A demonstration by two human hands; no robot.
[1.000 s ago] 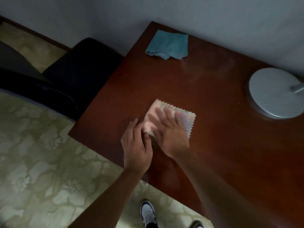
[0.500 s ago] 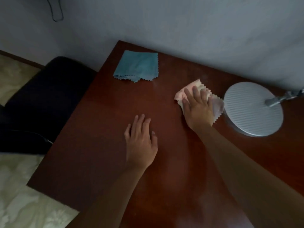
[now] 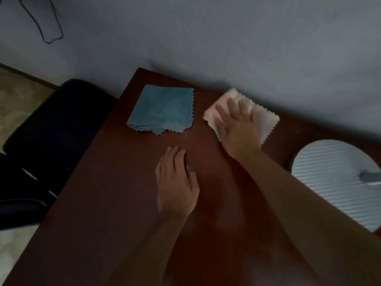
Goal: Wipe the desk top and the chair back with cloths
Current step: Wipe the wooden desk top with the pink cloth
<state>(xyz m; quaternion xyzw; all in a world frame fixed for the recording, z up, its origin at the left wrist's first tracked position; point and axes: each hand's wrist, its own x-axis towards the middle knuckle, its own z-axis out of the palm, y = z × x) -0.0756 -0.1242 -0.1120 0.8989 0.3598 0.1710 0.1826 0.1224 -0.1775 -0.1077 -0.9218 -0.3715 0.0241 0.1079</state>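
Observation:
A dark reddish-brown desk top [image 3: 115, 193] fills the lower view. My right hand [image 3: 237, 129] presses flat on a pale pink cloth [image 3: 266, 122] with zigzag edges, near the desk's back edge by the wall. My left hand [image 3: 177, 186] lies flat on the bare wood in the middle of the desk, fingers together, holding nothing. A folded teal cloth [image 3: 162, 110] lies at the back left corner of the desk, untouched. The black chair [image 3: 55, 129] stands off the desk's left side.
A round ribbed grey lamp base [image 3: 329, 172] sits on the desk at the right, its stem leading off the frame. A grey wall runs behind the desk, with a dark cable [image 3: 43, 23] hanging at the upper left. Patterned floor shows at the left.
My right hand has slid the pink cloth from the desk's front, out toward the lamp base, then left along the back edge. My left hand has let go of the cloth and rests on the wood.

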